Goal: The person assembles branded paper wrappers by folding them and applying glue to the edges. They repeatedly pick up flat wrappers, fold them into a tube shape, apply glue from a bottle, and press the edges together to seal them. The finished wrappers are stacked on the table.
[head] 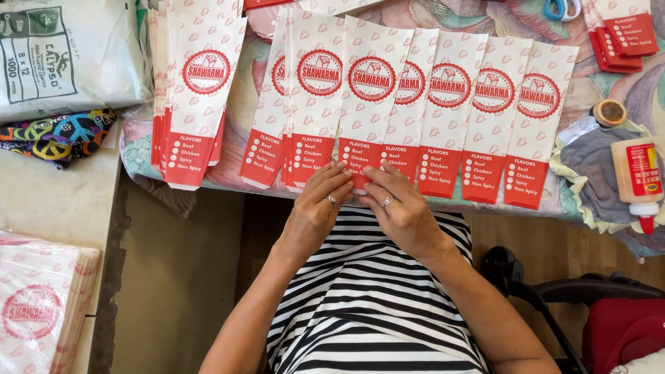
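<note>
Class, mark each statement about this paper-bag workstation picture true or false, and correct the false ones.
1. Both hands touch the same paper bag. True: the left hand and right hand meet at its red lower end.
2. The glue bottle lies at the left edge. False: it lies at the right.
3. Each hand wears a ring. True.
4. The scissors lie between the hands. False: they lie at the top edge, far from both.
</note>
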